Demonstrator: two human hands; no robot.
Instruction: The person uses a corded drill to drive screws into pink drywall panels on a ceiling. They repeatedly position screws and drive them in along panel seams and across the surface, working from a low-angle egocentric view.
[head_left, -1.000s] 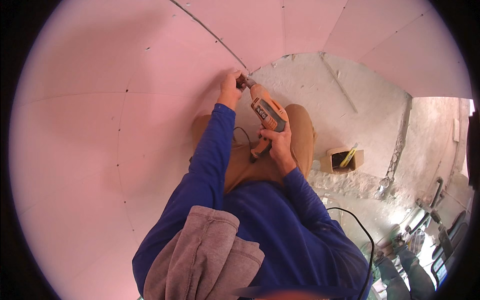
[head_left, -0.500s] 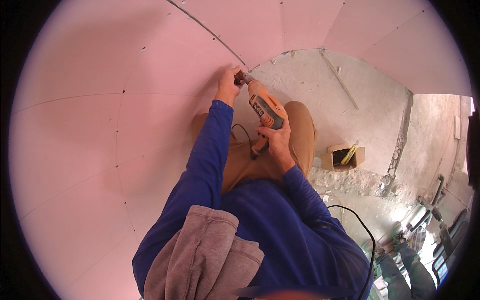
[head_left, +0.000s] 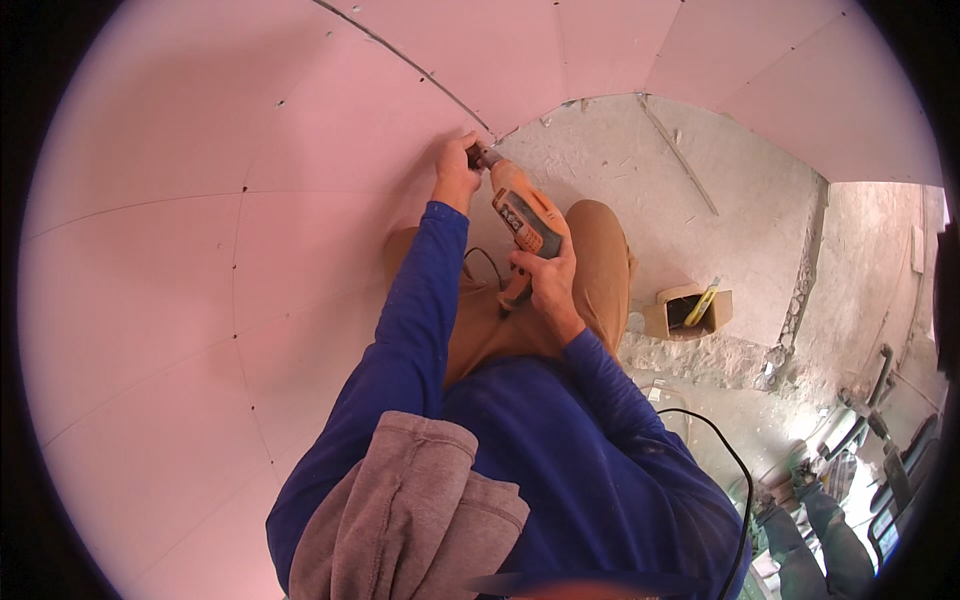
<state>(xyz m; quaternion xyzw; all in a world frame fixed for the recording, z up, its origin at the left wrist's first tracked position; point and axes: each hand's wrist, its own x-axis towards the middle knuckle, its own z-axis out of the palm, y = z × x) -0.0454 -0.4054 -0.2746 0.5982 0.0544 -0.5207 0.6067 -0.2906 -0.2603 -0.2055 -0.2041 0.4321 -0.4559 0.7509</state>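
Observation:
My right hand (head_left: 553,284) is wrapped round the handle of an orange and black corded screw gun (head_left: 528,213). The tool's nose points away from me, up to the pink wallboard (head_left: 340,150) on the left. At that nose my left hand (head_left: 459,166) is closed, fingers bent round a small dark piece that I cannot make out. The tool's tip is partly hidden by these fingers. Low on the board, near a dark seam (head_left: 440,90) between two sheets, both hands come close together. Small dark screw heads dot the board.
An open cardboard box (head_left: 657,318) with a yellow utility knife (head_left: 703,303) in it stands on the rough concrete floor (head_left: 600,150) to my right. A thin strip (head_left: 680,155) lies farther off. A black cord (head_left: 735,455) runs along my right side. Another person's legs (head_left: 835,535) show at lower right.
The screw gun and my right hand have shifted slightly left, toward the wallboard. My left hand stays at the tool's nose, and the view has tilted a little.

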